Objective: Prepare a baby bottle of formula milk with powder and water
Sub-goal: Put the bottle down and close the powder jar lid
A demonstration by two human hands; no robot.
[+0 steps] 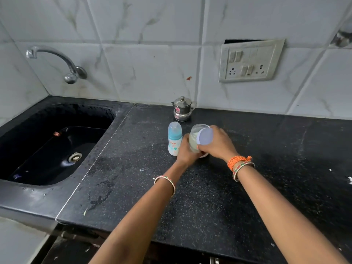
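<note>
Both hands are working beside the bottle (pixel 174 139): I'm gripping the jar (pixel 194 141) with my left hand (pixel 187 152), lid (pixel 205 136) in my right hand (pixel 217 143), keeping the jar steady so powder isn't spilling.

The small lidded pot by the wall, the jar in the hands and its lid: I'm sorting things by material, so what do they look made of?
Pot: polished steel, judging by its mirror-like grey shine. Jar: clear plastic or glass, since pale powder shows through; the look leaves it open. Lid: probably matte plastic, pale lilac, with no glare.

counter (pixel 209 197) black speckled | bottle (pixel 174 139) white, blue | tiles (pixel 144 69) white marbled
</note>
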